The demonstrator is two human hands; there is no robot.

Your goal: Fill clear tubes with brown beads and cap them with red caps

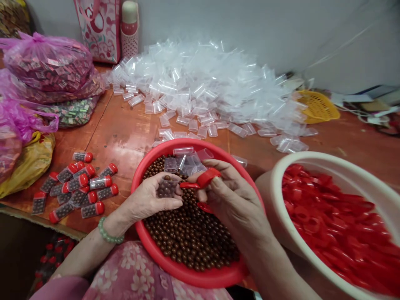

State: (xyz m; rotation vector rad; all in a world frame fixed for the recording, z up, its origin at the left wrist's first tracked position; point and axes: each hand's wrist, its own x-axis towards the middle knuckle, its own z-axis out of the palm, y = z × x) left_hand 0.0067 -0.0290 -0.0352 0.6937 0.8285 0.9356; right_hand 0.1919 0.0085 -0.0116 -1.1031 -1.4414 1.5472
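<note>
My left hand (pixel 153 198) is closed around a clear plastic tube (pixel 167 187) filled with small brown balls. Opposite it, my right hand (pixel 233 191) grips a red plastic cap (pixel 208 178), its strip-like part reaching toward the tube's mouth. Another red piece (pixel 205 207) shows below, under the right fingers. Both hands are above a red basin (pixel 187 280) of shiny brown balls (pixel 190 233). Several clear tubes (pixel 187 161) lie on the balls at the basin's far side, partly hidden by my hands.
A cream tub (pixel 281 183) of red caps (pixel 331 225) stands at right. Behind the basin spreads a heap of clear tubes (pixel 206 83). Filled, red-capped tubes (pixel 78 183) lie at left. Beyond are pink plastic bags (pixel 50 62), a bottle (pixel 129 29) and a yellow basket (pixel 317 106).
</note>
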